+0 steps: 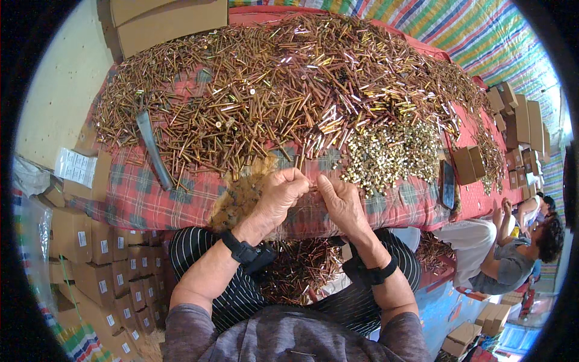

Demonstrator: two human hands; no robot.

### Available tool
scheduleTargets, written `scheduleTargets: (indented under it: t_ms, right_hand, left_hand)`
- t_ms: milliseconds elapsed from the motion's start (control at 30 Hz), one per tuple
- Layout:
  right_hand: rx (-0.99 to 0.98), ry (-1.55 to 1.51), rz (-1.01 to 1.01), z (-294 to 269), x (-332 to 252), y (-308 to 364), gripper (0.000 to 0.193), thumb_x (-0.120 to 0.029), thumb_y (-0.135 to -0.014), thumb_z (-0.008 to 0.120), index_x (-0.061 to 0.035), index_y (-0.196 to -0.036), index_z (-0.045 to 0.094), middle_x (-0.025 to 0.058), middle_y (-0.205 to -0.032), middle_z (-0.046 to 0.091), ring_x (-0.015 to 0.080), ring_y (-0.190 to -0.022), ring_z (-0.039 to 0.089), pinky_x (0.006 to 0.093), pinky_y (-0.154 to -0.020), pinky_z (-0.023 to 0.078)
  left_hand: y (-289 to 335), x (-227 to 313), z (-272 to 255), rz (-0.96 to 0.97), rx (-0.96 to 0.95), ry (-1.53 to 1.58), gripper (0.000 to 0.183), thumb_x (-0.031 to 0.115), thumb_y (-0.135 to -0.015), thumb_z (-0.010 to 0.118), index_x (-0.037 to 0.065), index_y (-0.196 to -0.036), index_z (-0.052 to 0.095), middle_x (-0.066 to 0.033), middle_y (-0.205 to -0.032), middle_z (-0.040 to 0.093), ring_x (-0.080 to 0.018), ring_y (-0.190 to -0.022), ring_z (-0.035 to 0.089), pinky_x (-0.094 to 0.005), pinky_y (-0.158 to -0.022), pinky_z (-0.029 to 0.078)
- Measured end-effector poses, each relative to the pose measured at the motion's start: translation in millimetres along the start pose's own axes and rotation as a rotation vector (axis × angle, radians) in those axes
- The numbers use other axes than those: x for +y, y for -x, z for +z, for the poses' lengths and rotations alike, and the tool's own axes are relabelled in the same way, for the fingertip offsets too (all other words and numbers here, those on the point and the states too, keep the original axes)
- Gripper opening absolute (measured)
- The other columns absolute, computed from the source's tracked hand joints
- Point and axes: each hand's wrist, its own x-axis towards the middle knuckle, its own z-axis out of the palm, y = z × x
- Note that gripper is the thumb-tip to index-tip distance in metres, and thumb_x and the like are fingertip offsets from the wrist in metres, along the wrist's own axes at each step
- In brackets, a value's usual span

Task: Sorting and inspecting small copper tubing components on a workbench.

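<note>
Left hand [282,192], right hand [344,203]: both pinching slim coppery metal rod [313,189]; slackening could drop it toward six o'clock.

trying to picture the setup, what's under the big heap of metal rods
Red and dark checked cloth shows at the near edge of the metal rods and through a thin patch at upper left. Under the thick parts, what lies beneath is hidden.

Left forearm [208,271] and right forearm [391,295] angled inward, left grip [280,194] curled, pinching, right grip [344,203] also pinching, thumb [326,189] straight
</note>
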Motion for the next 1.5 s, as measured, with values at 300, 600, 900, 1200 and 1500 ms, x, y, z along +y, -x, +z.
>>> scheduleTargets:
  t_ms: [300,600,900,1200,1500]
  right_hand:
    - [0.062,-0.151,-0.142,10.8,8.5,-2.0,0.035,-0.033,-0.091,0.055,-0.0002,-0.080,0.058,0.0163,-0.059,0.054,0.0290,-0.049,0.053,0.0380,-0.046,0.038]
    - [0.203,0.513,-0.443,-8.7,-4.7,-23.9,0.025,-0.024,-0.087,0.058,-0.0002,-0.081,0.060,0.0192,-0.069,0.059,0.0367,-0.061,0.058,0.0436,-0.055,0.045]
    - [0.330,1.034,-0.686,10.4,6.9,-76.4,0.039,-0.006,-0.068,0.061,-0.0054,-0.107,0.058,0.0072,-0.118,0.053,0.0294,-0.106,0.048,0.0402,-0.086,0.043]
    - [0.252,0.968,-0.604,-2.9,21.7,-43.7,0.023,0.000,-0.066,0.058,-0.0032,-0.089,0.059,0.0109,-0.094,0.054,0.0295,-0.085,0.056,0.0384,-0.070,0.048]
    - [0.325,0.277,-0.391,-12.2,12.9,-23.5,0.017,-0.005,-0.078,0.061,-0.0030,-0.095,0.059,0.0102,-0.088,0.059,0.0281,-0.076,0.059,0.0351,-0.065,0.048]
  left_hand:
    - [-1.1,-3.2,0.5,-0.017,0.024,0.077,0.003,0.007,-0.078,0.058,0.006,-0.076,0.060,0.0046,-0.064,0.051,0.0002,-0.052,0.035,-0.0161,-0.043,0.023]
    - [0.5,15.2,-5.2,0.309,-0.383,-0.770,0.019,0.016,-0.071,0.067,-0.001,-0.080,0.066,-0.0025,-0.066,0.057,-0.0125,-0.062,0.055,-0.0258,-0.062,0.046]
    - [-7.4,-11.1,-3.2,0.721,0.035,-1.378,0.019,0.013,-0.071,0.068,-0.002,-0.082,0.062,-0.0218,-0.104,0.051,-0.0364,-0.089,0.056,-0.0438,-0.076,0.047]
    - [-7.6,-10.0,-14.4,0.667,-0.089,-1.391,0.005,0.002,-0.072,0.057,0.001,-0.077,0.056,-0.0141,-0.082,0.054,-0.0322,-0.081,0.055,-0.0408,-0.074,0.047]
    - [-13.1,1.0,-5.1,0.580,0.105,-0.979,0.013,0.006,-0.083,0.062,0.002,-0.095,0.058,-0.0092,-0.079,0.061,-0.0210,-0.072,0.060,-0.0307,-0.065,0.049]
